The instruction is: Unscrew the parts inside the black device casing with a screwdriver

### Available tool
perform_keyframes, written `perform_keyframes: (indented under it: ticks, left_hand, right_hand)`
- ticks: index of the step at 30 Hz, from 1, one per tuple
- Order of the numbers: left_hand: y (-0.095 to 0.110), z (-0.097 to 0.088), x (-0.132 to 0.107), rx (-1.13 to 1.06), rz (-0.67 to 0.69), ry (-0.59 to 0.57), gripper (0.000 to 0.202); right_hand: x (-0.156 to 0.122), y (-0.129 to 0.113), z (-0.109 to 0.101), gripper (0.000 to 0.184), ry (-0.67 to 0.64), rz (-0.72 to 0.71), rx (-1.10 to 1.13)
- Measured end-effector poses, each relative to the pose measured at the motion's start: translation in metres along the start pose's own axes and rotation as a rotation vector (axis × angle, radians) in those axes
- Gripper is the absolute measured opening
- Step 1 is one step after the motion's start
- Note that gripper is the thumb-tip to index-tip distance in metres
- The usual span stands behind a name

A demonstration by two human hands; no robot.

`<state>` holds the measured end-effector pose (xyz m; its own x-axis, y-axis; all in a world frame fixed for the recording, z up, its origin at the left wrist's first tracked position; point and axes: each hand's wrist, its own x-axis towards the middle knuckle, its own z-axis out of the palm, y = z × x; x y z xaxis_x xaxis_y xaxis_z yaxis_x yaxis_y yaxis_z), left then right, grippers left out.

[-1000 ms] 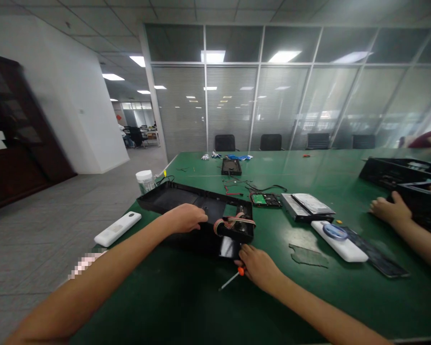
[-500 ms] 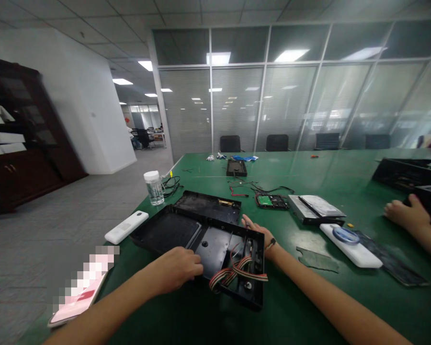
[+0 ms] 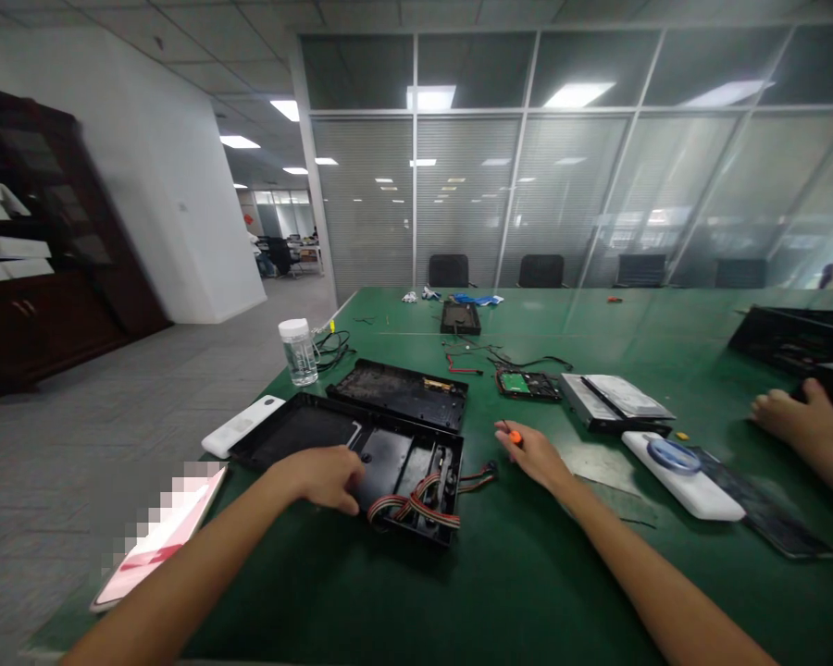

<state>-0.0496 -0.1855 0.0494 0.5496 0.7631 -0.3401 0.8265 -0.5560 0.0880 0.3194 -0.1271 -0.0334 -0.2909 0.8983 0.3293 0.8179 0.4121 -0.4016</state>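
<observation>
An open, shallow black casing (image 3: 298, 430) lies on the green table (image 3: 500, 592) in front of the person, slightly left, its hollow side up. The left hand (image 3: 326, 476) is at its near edge, with the fingers bent inward over the rim; whether they grip it or only rest there, I cannot tell. A striped ribbon cable (image 3: 434, 512) loops across the casing's right end, and a loose end reaches past the right wall. The right hand (image 3: 531, 453) is to the right of the casing, apart from it, closed around an orange-handled screwdriver (image 3: 515, 437); the fingers hide much of the tool. Just beyond the casing lies a black panel (image 3: 395, 393). Farther left stands a clear jar (image 3: 298, 356) with a white lid, next to dark cables (image 3: 333, 350). A long white device (image 3: 240, 427) lies by the casing's left end, and nearer, at the table's left edge, is a pink flat object (image 3: 163, 555), partly blurred out. On the far side of the right hand are a green-and-black circuit board (image 3: 528, 384) and, to its right, a silver-topped box (image 3: 615, 400). A white block (image 3: 701, 490) with a blue-edged ring (image 3: 673, 455) on it lies farther right. At the far right, a co-worker's hand (image 3: 798, 416) rests against black equipment (image 3: 791, 342).
</observation>
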Motion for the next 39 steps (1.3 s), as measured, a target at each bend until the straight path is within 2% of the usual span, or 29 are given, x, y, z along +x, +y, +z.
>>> perform_keyframes:
  ticks: [2, 3, 5, 8, 11, 15, 21, 23, 25, 27, 30, 34, 39]
  left_hand:
    - [-0.007, -0.012, 0.021, -0.091, 0.04, 0.021, 0.029]
    - [-0.009, -0.015, 0.035, -0.083, 0.049, 0.083, 0.028]
    - [-0.009, -0.015, 0.064, 0.022, -0.031, 0.281, 0.027]
    - [-0.005, -0.001, 0.101, 0.149, -0.142, 0.431, 0.023]
    - [-0.001, 0.018, 0.121, 0.193, -0.216, 0.483, 0.017]
    - [0.003, 0.031, 0.127, 0.203, -0.249, 0.508, 0.022]
    - [0.002, 0.027, 0.122, 0.134, -0.191, 0.568, 0.023]
    - [0.003, 0.023, 0.12, 0.054, -0.086, 0.622, 0.025]
    - [0.008, 0.019, 0.118, -0.03, 0.075, 0.656, 0.026]
    - [0.015, 0.016, 0.12, -0.085, 0.226, 0.637, 0.025]
    - [0.025, 0.014, 0.126, -0.115, 0.339, 0.58, 0.023]
    - [0.028, 0.021, 0.138, -0.138, 0.367, 0.544, 0.02]
    - [0.029, 0.033, 0.144, -0.158, 0.298, 0.585, 0.018]
  right_hand:
    - [-0.003, -0.011, 0.009, 0.041, -0.059, -0.097, 0.095]
    - [-0.005, -0.016, 0.012, 0.043, -0.079, -0.169, 0.119]
    - [-0.008, -0.024, 0.017, 0.044, -0.098, -0.301, 0.131]
    - [-0.012, -0.033, 0.017, 0.041, -0.12, -0.407, 0.123]
    - [-0.011, -0.032, 0.015, 0.038, -0.13, -0.422, 0.136]
    - [-0.008, -0.023, 0.017, 0.034, -0.123, -0.39, 0.177]
    - [-0.008, -0.023, 0.016, 0.035, -0.096, -0.362, 0.182]
    - [-0.008, -0.023, 0.016, 0.033, -0.058, -0.305, 0.181]
    - [-0.007, -0.019, 0.015, 0.031, -0.016, -0.22, 0.188]
    - [-0.005, -0.014, 0.016, 0.033, 0.024, -0.136, 0.219]
    - [-0.002, -0.005, 0.018, 0.039, 0.062, -0.052, 0.275]
    - [0.0, 0.001, 0.016, 0.042, 0.049, -0.018, 0.288]
    - [-0.001, -0.002, 0.011, 0.042, 0.03, -0.017, 0.268]
